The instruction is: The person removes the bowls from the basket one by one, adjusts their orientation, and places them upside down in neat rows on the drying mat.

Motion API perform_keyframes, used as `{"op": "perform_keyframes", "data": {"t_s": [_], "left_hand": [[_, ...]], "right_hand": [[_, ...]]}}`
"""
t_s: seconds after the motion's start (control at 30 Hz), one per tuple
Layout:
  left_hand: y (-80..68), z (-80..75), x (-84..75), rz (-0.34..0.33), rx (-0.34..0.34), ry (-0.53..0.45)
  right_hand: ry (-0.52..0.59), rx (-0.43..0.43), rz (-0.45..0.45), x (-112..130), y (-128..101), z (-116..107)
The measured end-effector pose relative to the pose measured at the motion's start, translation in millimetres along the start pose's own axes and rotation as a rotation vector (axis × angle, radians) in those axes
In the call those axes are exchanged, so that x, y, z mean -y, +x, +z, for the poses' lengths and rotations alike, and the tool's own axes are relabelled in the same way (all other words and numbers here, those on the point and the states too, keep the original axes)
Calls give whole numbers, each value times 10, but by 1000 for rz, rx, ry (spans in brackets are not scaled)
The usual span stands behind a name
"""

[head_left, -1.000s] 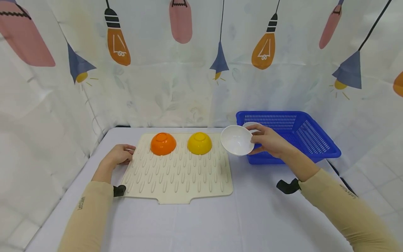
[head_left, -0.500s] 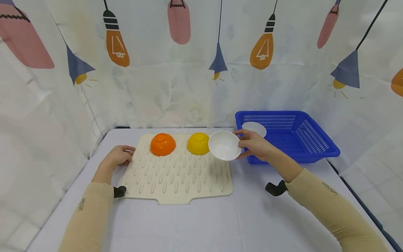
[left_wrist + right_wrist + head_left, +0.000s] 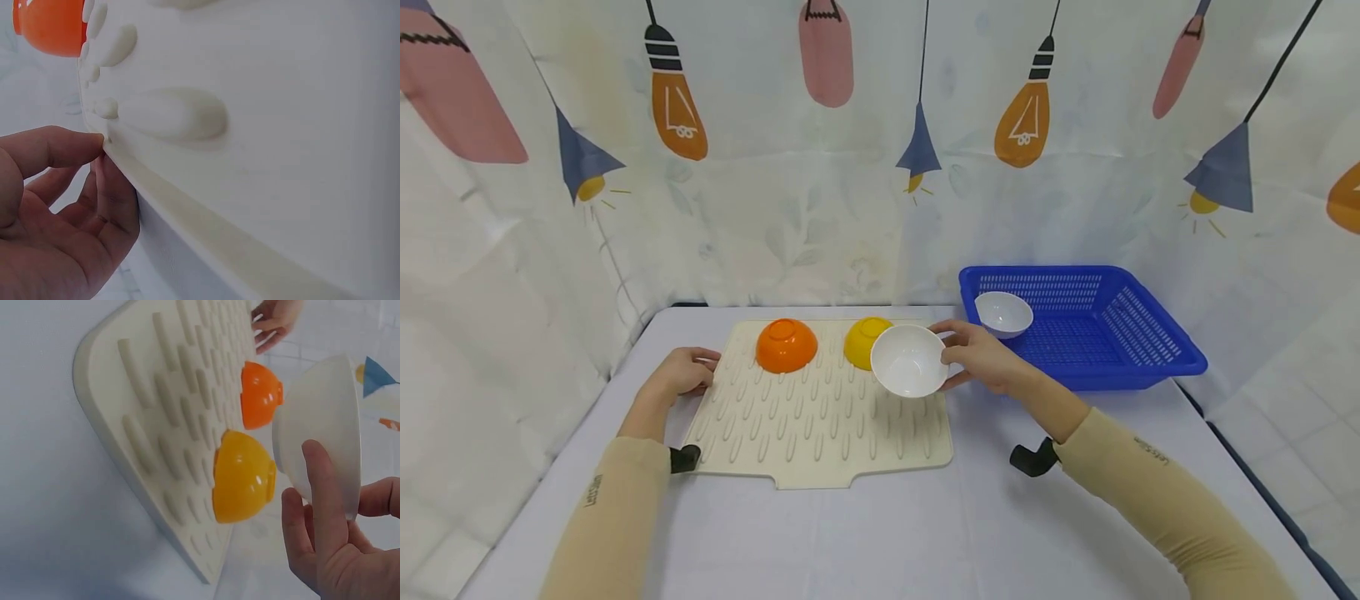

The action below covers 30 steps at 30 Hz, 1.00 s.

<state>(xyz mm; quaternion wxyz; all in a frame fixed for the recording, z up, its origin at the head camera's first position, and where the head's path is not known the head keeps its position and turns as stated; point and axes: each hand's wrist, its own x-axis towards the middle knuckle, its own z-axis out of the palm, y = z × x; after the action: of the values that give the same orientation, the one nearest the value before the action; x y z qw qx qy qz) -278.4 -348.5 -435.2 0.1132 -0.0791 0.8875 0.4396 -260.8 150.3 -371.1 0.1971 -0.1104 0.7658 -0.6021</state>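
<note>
My right hand (image 3: 981, 360) grips a white bowl (image 3: 909, 361) by its rim, tilted with its hollow facing me, above the right side of the cream ridged drying mat (image 3: 820, 417). In the right wrist view the fingers (image 3: 328, 506) curl round the white bowl (image 3: 322, 425). A yellow bowl (image 3: 863, 340) and an orange bowl (image 3: 786, 344) sit upside down at the mat's far edge. My left hand (image 3: 681, 372) rests at the mat's left edge; its fingertips (image 3: 81, 147) touch the rim of the mat (image 3: 262, 125).
A blue perforated basket (image 3: 1105, 329) stands at the right rear of the table and holds another white bowl (image 3: 1003, 312). A printed curtain closes off the back and sides. The table (image 3: 880, 533) is covered in pale cloth.
My right hand has carried the white bowl leftward from in front of the basket to over the mat's right side. The left hand has stayed put.
</note>
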Motion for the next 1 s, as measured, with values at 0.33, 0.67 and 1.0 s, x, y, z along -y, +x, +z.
{"op": "perform_keyframes", "data": {"t_s": [0.33, 0.67, 1.0], "left_hand": [[6, 23, -5, 18, -2, 28], [-42, 48, -37, 34, -8, 62], [-155, 89, -228, -58, -13, 91]], "right_hand": [[0, -43, 57, -128, 56, 188], [39, -69, 60, -177, 77, 208], [76, -80, 83, -207, 72, 204]]}}
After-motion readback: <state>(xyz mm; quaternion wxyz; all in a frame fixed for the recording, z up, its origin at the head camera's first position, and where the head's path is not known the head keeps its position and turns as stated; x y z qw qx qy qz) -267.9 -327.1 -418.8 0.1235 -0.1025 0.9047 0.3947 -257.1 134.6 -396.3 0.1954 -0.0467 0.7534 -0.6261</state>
